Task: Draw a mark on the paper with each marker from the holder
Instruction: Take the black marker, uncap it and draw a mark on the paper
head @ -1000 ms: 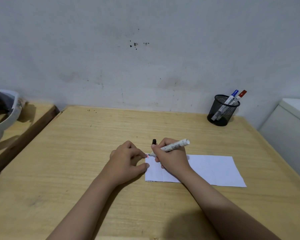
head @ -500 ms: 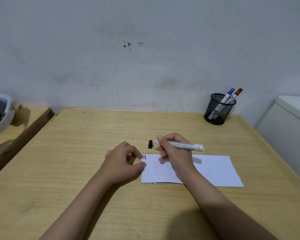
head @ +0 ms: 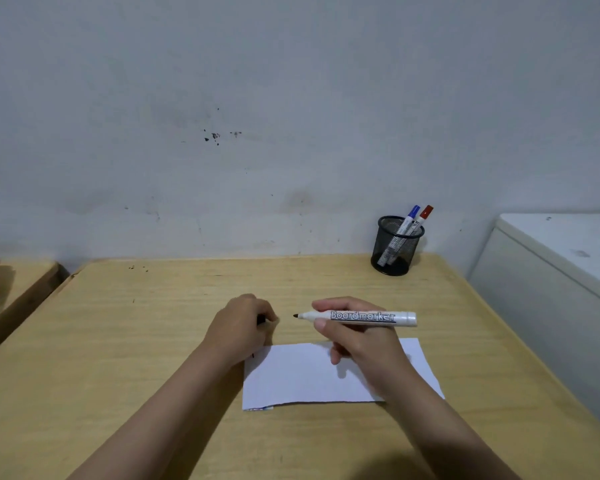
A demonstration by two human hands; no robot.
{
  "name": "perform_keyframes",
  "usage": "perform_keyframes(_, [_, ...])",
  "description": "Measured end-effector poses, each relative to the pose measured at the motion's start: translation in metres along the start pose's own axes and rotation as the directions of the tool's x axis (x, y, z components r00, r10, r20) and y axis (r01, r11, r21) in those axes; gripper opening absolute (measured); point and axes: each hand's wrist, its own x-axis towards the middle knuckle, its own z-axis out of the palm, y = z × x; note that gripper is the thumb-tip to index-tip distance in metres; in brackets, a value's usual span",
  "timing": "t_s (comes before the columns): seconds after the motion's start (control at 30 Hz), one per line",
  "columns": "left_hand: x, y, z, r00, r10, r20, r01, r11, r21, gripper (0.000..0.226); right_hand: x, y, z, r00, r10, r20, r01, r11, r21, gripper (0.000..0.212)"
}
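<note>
My right hand [head: 357, 337] grips the uncapped marker [head: 361, 317] level, tip at nine o'clock toward my left hand [head: 243, 327], which closes on its black cap [head: 261, 320], ready for recapping.

A scuffed, speckled grey wall [head: 291, 116] backs the pale wooden counter [head: 118, 341], with a white cabinet [head: 551, 289] just beside it.

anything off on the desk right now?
Nothing spilled or damaged. The marker in the right hand is uncapped, tip bare above the table; the left hand closes on something small and black.
</note>
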Motion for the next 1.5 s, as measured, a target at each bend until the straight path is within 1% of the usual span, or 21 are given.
perform_keyframes(0.03, [0.0,0.004,-0.001,1.0,-0.008,-0.026,0.006,0.997,-0.075,0.008,-0.002,-0.001,-0.004,1.0,-0.008,-0.006,0.008,1.0,-0.004,0.017])
perform_keyframes(0.07, [-0.001,0.01,-0.005,0.998,-0.032,-0.054,0.02,0.98,-0.199,0.006,-0.005,-0.003,-0.007,1.0,-0.019,-0.01,0.019,1.0,-0.011,0.017])
perform_keyframes(0.1, [-0.003,0.016,-0.01,0.996,-0.067,-0.066,0.039,0.934,-0.355,0.004,-0.007,-0.004,-0.011,0.999,-0.032,-0.015,0.031,0.999,-0.023,0.016])
perform_keyframes(0.13, [-0.006,0.023,-0.016,0.994,-0.096,-0.054,0.053,0.848,-0.528,0.003,-0.009,-0.006,-0.013,0.999,-0.046,-0.021,0.045,0.998,-0.032,0.016])
perform_keyframes(0.17, [-0.009,0.03,-0.022,0.994,-0.107,-0.018,0.065,0.727,-0.683,0.005,-0.011,-0.008,-0.015,0.998,-0.059,-0.031,0.058,0.998,-0.037,0.016])
perform_keyframes(0.2, [-0.013,0.037,-0.028,0.995,-0.1,0.025,0.081,0.607,-0.791,0.009,-0.012,-0.009,-0.017,0.996,-0.074,-0.042,0.072,0.997,-0.033,0.016])
perform_keyframes(0.23, [-0.017,0.043,-0.032,0.994,-0.085,0.068,0.102,0.512,-0.853,0.013,-0.014,-0.011,-0.019,0.994,-0.09,-0.054,0.089,0.996,-0.023,0.016])
perform_keyframes(0.27, [-0.021,0.048,-0.035,0.992,-0.07,0.102,0.123,0.448,-0.886,0.016,-0.016,-0.013,-0.021,0.992,-0.105,-0.066,0.104,0.994,-0.014,0.016])
perform_keyframes(0.37, [-0.033,0.064,-0.04,0.986,-0.034,0.163,0.165,0.347,-0.923,0.023,-0.02,-0.019,-0.027,0.986,-0.142,-0.09,0.141,0.99,-0.011,0.017])
perform_keyframes(0.57, [-0.047,0.081,-0.044,0.985,0.009,0.173,0.161,0.316,-0.935,0.023,-0.026,-0.028,-0.031,0.977,-0.183,-0.108,0.182,0.983,-0.016,0.016])
perform_keyframes(0.67, [-0.052,0.085,-0.043,0.984,0.015,0.18,0.167,0.3,-0.939,0.022,-0.029,-0.031,-0.032,0.979,-0.188,-0.085,0.187,0.982,-0.021,0.015])
perform_keyframes(0.83, [-0.06,0.09,-0.042,0.988,0.016,0.156,0.142,0.331,-0.933,0.015,-0.032,-0.037,-0.03,0.982,-0.184,-0.034,0.181,0.98,-0.078,0.014])
perform_keyframes(0.97, [-0.066,0.091,-0.045,0.989,0.024,0.148,0.132,0.325,-0.936,0.025,-0.034,-0.042,-0.03,0.975,-0.22,0.017,0.22,0.971,-0.089,0.015])
perform_keyframes(1.13, [-0.074,0.095,-0.049,0.993,0.047,0.104,0.089,0.253,-0.963,0.017,-0.035,-0.043,-0.025,0.957,-0.291,-0.001,0.291,0.957,0.016,0.017])
perform_keyframes(1.2, [-0.077,0.097,-0.051,0.995,0.074,0.071,0.053,0.217,-0.975,0.027,-0.037,-0.044,-0.021,0.944,-0.331,-0.004,0.331,0.942,0.062,0.016])
perform_keyframes(1.23, [-0.079,0.098,-0.052,0.996,0.073,0.055,0.039,0.208,-0.977,0.026,-0.038,-0.045,-0.019,0.94,-0.341,-0.009,0.341,0.936,0.089,0.016])
perform_keyframes(1.27, [-0.08,0.1,-0.053,0.997,0.061,0.036,0.023,0.208,-0.978,0.02,-0.038,-0.045,-0.018,0.939,-0.344,-0.021,0.345,0.932,0.113,0.015])
perform_keyframes(1.3, [-0.082,0.102,-0.053,0.999,0.045,0.015,0.005,0.212,-0.977,0.015,-0.037,-0.044,-0.018,0.94,-0.338,-0.033,0.34,0.931,0.133,0.015])
perform_keyframes(1.37, [-0.083,0.106,-0.053,1.0,0.005,-0.026,-0.027,0.233,-0.972,0.018,-0.035,-0.04,-0.016,0.956,-0.29,-0.046,0.293,0.937,0.19,0.014])
perform_keyframes(1.47, [-0.078,0.113,-0.047,0.991,-0.088,-0.099,-0.069,0.292,-0.954,0.011,-0.027,-0.031,-0.007,0.991,-0.102,-0.088,0.126,0.93,0.346,0.015])
perform_keyframes(1.5, [-0.076,0.115,-0.045,0.981,-0.135,-0.141,-0.09,0.328,-0.94,0.011,-0.025,-0.03,-0.004,0.992,-0.032,-0.123,0.074,0.933,0.351,0.019])
